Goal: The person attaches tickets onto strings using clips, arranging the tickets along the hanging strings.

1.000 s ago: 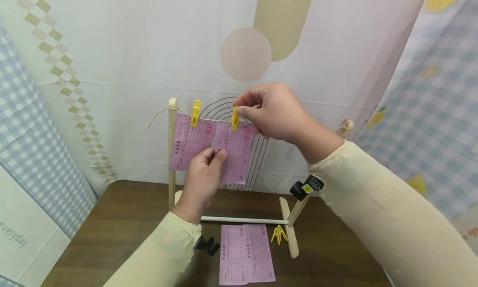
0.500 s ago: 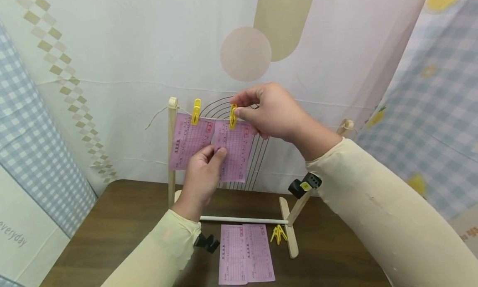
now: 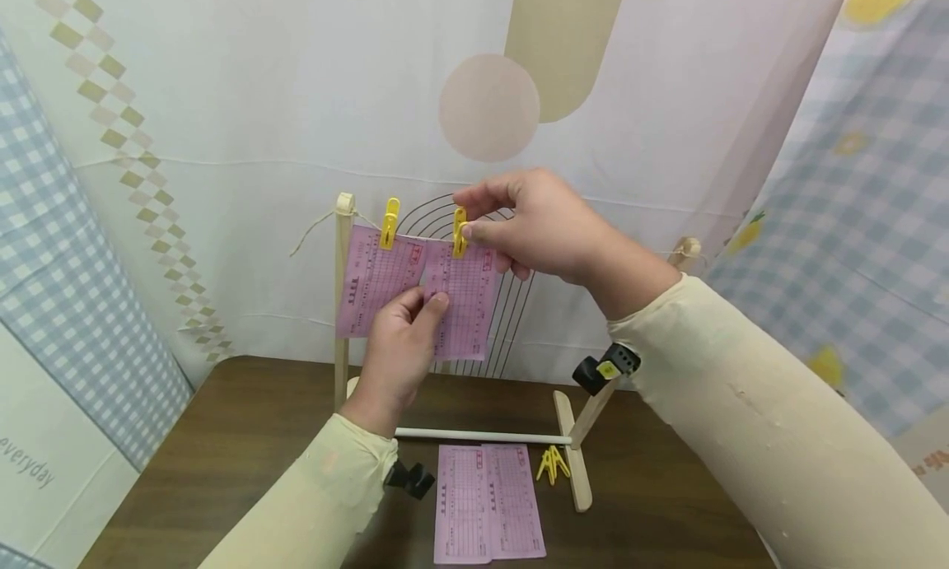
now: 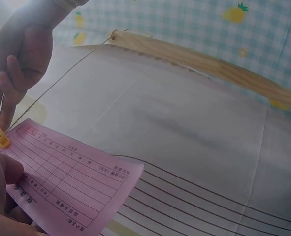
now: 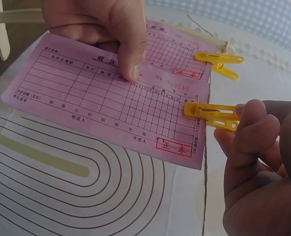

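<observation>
A pink receipt slip (image 3: 469, 305) hangs at the string, its upper edge in a yellow clothespin (image 3: 460, 233). Thumb and fingers of my right hand (image 3: 544, 227) pinch the handle end of that clothespin, as the right wrist view also shows. Lower down, my left hand (image 3: 400, 347) pinches the slip's left edge, thumb in front. Beside it on the left, another pink slip (image 3: 371, 268) hangs from its own yellow clothespin (image 3: 389, 223), partly behind my left hand. In the left wrist view, the string (image 4: 61, 78) runs up to a wooden post.
Wooden posts (image 3: 342, 305) and a white rod (image 3: 482, 436) form the stand on the brown table (image 3: 245, 454). Two overlapping pink slips (image 3: 463, 503) lie in front of the rod. Several yellow clothespins (image 3: 553, 465) sit by the right wooden foot (image 3: 582, 478). Patterned curtains hang behind.
My right hand and the clothespin it pinches have shifted slightly left along the slip's upper edge. My left hand keeps its hold on the slip, almost still.
</observation>
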The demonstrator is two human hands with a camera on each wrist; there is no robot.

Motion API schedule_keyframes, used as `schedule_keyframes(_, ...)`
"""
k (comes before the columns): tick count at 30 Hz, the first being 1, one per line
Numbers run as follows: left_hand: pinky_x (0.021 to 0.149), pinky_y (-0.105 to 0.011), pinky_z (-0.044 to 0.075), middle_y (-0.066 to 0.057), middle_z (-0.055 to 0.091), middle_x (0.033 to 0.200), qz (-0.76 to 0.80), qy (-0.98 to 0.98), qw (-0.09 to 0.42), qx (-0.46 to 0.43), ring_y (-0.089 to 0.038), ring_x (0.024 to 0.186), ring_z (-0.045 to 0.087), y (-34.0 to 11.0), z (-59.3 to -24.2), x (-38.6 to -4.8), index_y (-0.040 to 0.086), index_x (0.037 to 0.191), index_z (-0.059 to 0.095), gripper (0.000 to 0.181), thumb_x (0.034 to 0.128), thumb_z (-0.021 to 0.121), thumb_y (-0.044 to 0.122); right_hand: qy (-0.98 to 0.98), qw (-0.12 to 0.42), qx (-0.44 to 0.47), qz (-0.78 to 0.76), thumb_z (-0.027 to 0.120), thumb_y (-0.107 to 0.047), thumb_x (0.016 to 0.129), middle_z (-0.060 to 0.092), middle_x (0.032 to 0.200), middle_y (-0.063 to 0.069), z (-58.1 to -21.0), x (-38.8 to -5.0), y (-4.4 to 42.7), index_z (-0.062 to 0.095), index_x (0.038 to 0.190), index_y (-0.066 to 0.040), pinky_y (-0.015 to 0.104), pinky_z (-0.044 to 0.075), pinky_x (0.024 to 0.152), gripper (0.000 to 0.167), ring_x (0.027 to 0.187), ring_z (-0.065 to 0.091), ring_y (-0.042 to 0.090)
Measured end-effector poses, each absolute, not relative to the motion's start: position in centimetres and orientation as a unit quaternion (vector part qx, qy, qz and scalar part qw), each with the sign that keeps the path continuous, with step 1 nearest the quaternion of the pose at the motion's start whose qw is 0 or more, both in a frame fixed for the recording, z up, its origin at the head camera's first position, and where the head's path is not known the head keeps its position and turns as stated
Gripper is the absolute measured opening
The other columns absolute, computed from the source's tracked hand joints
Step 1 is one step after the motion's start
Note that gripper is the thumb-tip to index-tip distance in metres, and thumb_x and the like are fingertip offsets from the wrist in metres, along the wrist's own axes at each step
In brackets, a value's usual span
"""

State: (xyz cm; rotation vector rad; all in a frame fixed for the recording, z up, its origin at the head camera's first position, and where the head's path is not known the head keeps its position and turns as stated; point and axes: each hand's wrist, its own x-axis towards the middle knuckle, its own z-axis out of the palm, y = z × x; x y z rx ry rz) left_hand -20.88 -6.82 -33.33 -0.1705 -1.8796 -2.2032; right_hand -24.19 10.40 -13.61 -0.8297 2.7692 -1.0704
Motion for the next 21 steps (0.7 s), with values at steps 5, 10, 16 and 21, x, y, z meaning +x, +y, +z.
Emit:
schedule_keyframes(5, 0.104, -0.047, 0.064, -0.012, 0.075, 0.132, -0.753, -0.644, 0.121, -0.059, -0.026, 0.122, 0.074, -6.9, -33.5, -20.9, 0.01, 0.137, 0.076, 0.031, 0.1169, 0.063, 0.03, 0.893, 0.035, -0.264, -0.362, 0.077, -0.02, 0.107, 0.075, 0.134, -0.002, -13.6, -24.1, 10.7, 0.075, 0.144, -0.022, 0.033, 0.059, 0.059, 0.037, 0.065, 0.061, 0.02)
schedule_keyframes(10, 0.103, -0.045, 0.064, -0.013, 0.075, 0.132, -0.754, -0.641, 0.127, -0.061, -0.026, 0.121, 0.074, -6.7, -33.7, -21.1, 0.01, 0.137, 0.076, 0.031, 0.1169, 0.062, 0.029, 0.898, 0.014, -0.26, -0.356, 0.076, -0.021, 0.107, 0.073, 0.139, -0.004, -13.7, -23.6, 11.7, 0.074, 0.145, -0.023, 0.035, 0.06, 0.06, 0.037, 0.067, 0.066, 0.024)
schedule_keyframes(16, 0.098, -0.037, 0.065, -0.013, 0.076, 0.129, -0.761, -0.632, 0.128, -0.066, -0.024, 0.118, 0.074, -6.6, -34.1, -21.0, 0.01, 0.139, 0.076, 0.031, 0.1163, 0.063, 0.026, 0.902, -0.073, -0.285, -0.315, 0.077, -0.022, 0.108, 0.077, 0.129, -0.002, -15.2, -21.0, 14.2, 0.076, 0.142, -0.022, 0.034, 0.058, 0.055, 0.034, 0.068, 0.072, 0.021)
schedule_keyframes(21, 0.093, -0.036, 0.067, -0.014, 0.079, 0.126, -0.755, -0.639, 0.127, -0.075, -0.025, 0.116, 0.078, -6.7, -34.4, -20.8, 0.008, 0.136, 0.076, 0.03, 0.1148, 0.065, 0.026, 0.893, -0.12, -0.317, -0.296, 0.081, -0.022, 0.105, 0.077, 0.096, -0.003, -18.8, -18.6, 16.9, 0.082, 0.128, -0.018, 0.029, 0.055, 0.052, 0.023, 0.066, 0.072, 0.014)
